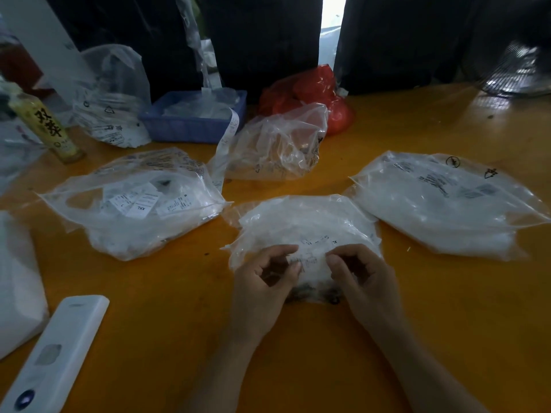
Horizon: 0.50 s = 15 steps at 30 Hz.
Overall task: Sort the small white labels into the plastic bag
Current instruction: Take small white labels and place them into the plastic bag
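Note:
A clear plastic bag (304, 225) full of small white labels lies on the orange table in front of me. My left hand (264, 278) and my right hand (360, 275) sit at its near edge, each with fingers curled and pinching the plastic film. Between the hands, printed labels (313, 254) show through the film, one marked XL. To the left lies a second bag (131, 204) with labels marked XXL visible inside. A third, fuller bag (447, 204) lies to the right.
Behind stand a crumpled clear bag (274, 144), a red bag (310, 93), a blue basket (193, 117) with a label strip hanging out, another clear bag (113, 96) and a yellow bottle (44, 123). A white device (56, 356) lies near left. A fan (518, 70) stands far right.

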Available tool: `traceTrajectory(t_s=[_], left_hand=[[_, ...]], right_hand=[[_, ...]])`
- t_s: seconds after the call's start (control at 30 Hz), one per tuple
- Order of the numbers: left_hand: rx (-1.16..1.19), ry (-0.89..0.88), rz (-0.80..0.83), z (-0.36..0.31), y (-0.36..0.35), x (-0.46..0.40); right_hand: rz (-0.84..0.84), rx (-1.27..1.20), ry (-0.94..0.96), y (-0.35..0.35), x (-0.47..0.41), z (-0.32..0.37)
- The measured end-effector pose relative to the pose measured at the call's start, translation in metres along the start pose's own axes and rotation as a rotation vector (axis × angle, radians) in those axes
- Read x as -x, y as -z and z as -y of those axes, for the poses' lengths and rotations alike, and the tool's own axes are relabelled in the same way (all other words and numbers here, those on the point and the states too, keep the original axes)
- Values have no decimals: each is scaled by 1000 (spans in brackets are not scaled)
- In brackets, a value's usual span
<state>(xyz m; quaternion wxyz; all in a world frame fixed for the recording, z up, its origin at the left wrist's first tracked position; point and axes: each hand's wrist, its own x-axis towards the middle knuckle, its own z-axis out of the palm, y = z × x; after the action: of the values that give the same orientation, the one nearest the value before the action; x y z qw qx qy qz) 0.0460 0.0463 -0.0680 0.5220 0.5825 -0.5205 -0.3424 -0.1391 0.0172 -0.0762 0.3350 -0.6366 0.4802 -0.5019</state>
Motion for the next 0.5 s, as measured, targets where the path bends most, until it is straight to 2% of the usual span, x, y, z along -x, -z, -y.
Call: traceTrajectory(t_s=[0.07, 0.13, 0.2, 0.27, 0.4, 0.5], left_hand=[[-21, -50, -81, -12, 14, -3], [-101, -96, -291, -23, 38, -16], [-281, -107, -536, -27, 71, -43], [-526, -34, -671, -24, 106, -74], [-883, 174, -638, -9, 142, -116], [-1035, 185, -637, -1, 151, -133]], right_hand=[[-35, -70, -26, -1, -1, -2], [-50, -95, -50, -2, -2, -3], [-33, -84, -56, -3, -2, -5], [-7, -66, -59, -4, -1, -6], [2, -49, -66, -3, -1, -8], [10, -49, -66, -3, 0, -7]])
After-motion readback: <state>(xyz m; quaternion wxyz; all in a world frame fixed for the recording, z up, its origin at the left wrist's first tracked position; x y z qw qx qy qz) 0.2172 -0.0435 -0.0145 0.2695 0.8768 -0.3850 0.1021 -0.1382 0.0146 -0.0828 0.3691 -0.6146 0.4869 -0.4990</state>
